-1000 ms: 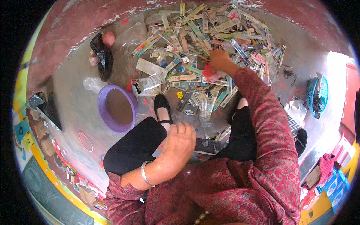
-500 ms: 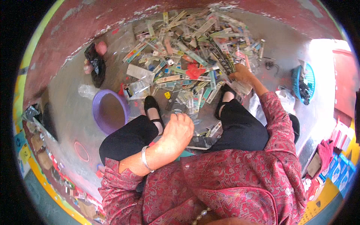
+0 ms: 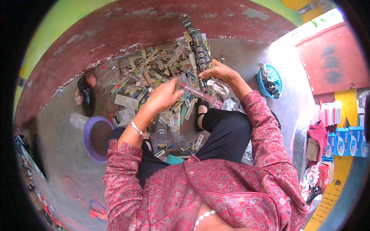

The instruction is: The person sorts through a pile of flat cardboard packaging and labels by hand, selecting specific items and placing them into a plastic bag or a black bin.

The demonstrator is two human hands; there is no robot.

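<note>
My right hand, raised over the pile, is closed round a bundle of long narrow packages. They are mostly dark with round pictures and stand up away from me. Some crumpled clear plastic hangs just below that hand. My left hand, with a bracelet at the wrist, is slightly blurred. Its fingers are closed at the upper end of a long clear and pink package, which slants down to the right below the bundle. Under both hands a heap of similar flat packages spreads over the floor.
A purple basin stands left of my legs, with a black plastic bag beyond it. To the right is a blue basket holding black items. Blue boxes sit at the far right. A red wall bounds the far side.
My right hand has lifted the bundle, now more upright and nearer the middle. My left hand has moved up and forward from my lap and now has the pink package. The view has shifted.
</note>
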